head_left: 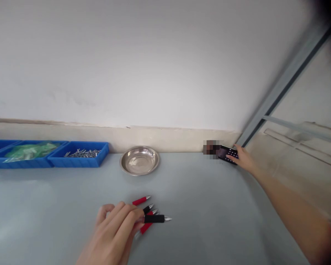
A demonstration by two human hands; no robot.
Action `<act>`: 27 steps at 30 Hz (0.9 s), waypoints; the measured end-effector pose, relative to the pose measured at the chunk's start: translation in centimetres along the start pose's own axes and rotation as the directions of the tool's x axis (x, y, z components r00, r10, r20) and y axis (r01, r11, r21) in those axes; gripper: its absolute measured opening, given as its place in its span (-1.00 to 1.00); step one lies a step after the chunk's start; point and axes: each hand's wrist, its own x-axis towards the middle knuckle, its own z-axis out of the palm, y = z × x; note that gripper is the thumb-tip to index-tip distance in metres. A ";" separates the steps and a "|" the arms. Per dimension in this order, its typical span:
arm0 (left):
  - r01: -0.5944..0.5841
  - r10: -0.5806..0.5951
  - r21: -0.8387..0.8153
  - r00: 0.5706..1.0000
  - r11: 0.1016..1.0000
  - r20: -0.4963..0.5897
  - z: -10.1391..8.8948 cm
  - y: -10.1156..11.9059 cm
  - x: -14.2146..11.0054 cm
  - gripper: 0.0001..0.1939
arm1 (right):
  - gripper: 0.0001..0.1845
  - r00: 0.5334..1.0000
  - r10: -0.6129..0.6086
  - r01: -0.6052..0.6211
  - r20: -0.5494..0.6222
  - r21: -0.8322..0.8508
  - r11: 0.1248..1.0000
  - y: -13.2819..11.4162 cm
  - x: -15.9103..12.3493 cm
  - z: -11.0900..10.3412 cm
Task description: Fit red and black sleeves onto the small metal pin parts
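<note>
My left hand (114,232) is low in the middle of the view, fingers closed round a pen (154,219) with a black grip and silver tip pointing right. Its rear part is hidden by my fingers. Under and just beyond that hand lie a red-gripped pen (139,201), another black-gripped pen (146,210) and a second red-gripped one (145,227), all partly covered or close to my fingers. At the far right, by the wall, my right hand (241,158) grips a dark phone (226,154) with a lit screen, thumb across its front.
A round steel dish (121,163) stands near the wall. Left of it, a blue bin (79,162) holds small metal pieces (85,152); its neighbour holds a green plastic bag (30,151). A metal frame (281,86) rises at right. A pixelated patch covers something beside the phone.
</note>
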 end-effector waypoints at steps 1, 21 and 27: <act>0.002 -0.002 -0.002 1.000 1.000 0.004 0.0 0.0 0.0 -0.84 | -0.30 1.000 0.003 -0.003 0.011 0.002 1.000 0.1 0.1 0.0; 0.007 -0.007 0.002 1.000 1.000 -0.004 -0.1 0.2 0.1 -0.84 | -0.39 0.996 -0.065 0.063 0.060 0.047 0.997 1.3 0.4 0.3; 0.004 -0.004 -0.001 1.000 1.000 0.006 0.1 0.0 -0.2 -0.84 | -0.39 0.994 -0.072 0.069 0.077 0.033 0.997 1.2 0.4 0.2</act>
